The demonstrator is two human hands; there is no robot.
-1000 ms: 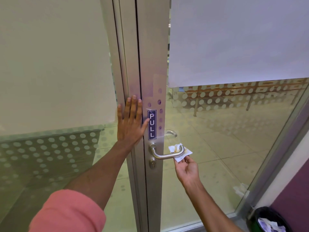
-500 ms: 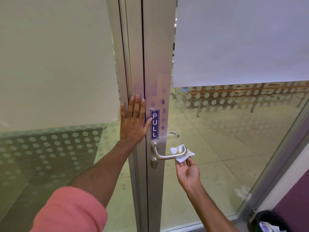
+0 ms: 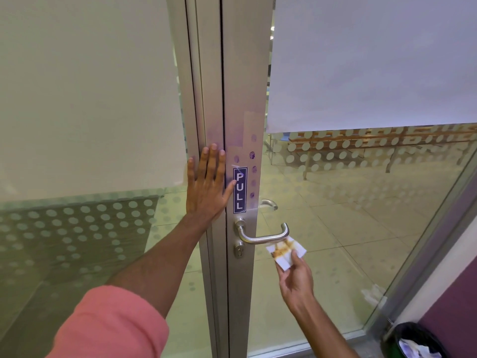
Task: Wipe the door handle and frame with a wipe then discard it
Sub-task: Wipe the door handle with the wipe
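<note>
A: Left hand (image 3: 206, 187)?
B: Flat on the frame (image 3: 204, 99), palm down. Fingers straight, slightly spread. Thumb angled out, tip touching the edge of the PULL sticker (image 3: 240, 190). Not gripping anything.

A: Right hand (image 3: 296, 277)?
B: Below and right of the handle (image 3: 260, 237). Thumb and fingers pinching the wipe (image 3: 285, 250) at its lower edge.

A: Wipe location?
B: Just under the handle's free end. Top corner looks to touch the bar or sit just behind it; can't tell which. Folded, white, orange-brown stains on the side facing us.

A: Handle?
B: Metal lever, horizontal, end bent back toward the door. Keyhole (image 3: 239, 250) directly below its base. A second lever (image 3: 268, 203) shows through the glass on the far side.

A: Frame condition?
B: Purple smudges and fingerprint marks above and beside the sticker, some right by the left fingertips. Door stile (image 3: 245, 73) has a pale tape-like patch above the prints.

A: Anything else?
B: Black bin (image 3: 410, 339) at bottom right, by the purple wall (image 3: 454, 301), crumpled paper inside. Well apart from the wipe. White sheets (image 3: 374, 60) cover the upper glass on both sides. Pink sleeve (image 3: 111, 324) on the left arm.
</note>
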